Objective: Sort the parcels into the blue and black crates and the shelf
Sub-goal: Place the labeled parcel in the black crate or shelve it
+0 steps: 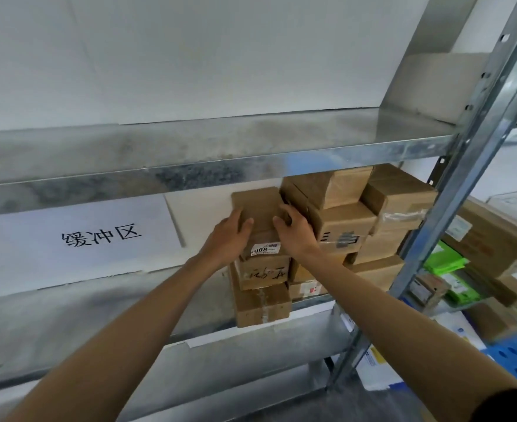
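A brown cardboard parcel [258,211] with a white label sits on top of a short stack of parcels [262,287] on the metal shelf [105,318]. My left hand [230,236] grips its left side, thumb on top. On its right side, my right hand [295,233] holds it with curled fingers. More brown parcels [354,214] are piled right beside it, against the shelf's right end. A corner of the blue crate [516,357] shows at the lower right.
A white sign with black characters [99,236] hangs on the wall behind the shelf. An upper shelf board [190,153] runs just above the parcels. A slanted steel upright [452,208] stands right. Beyond it lie green packs [446,263] and cartons [491,239].
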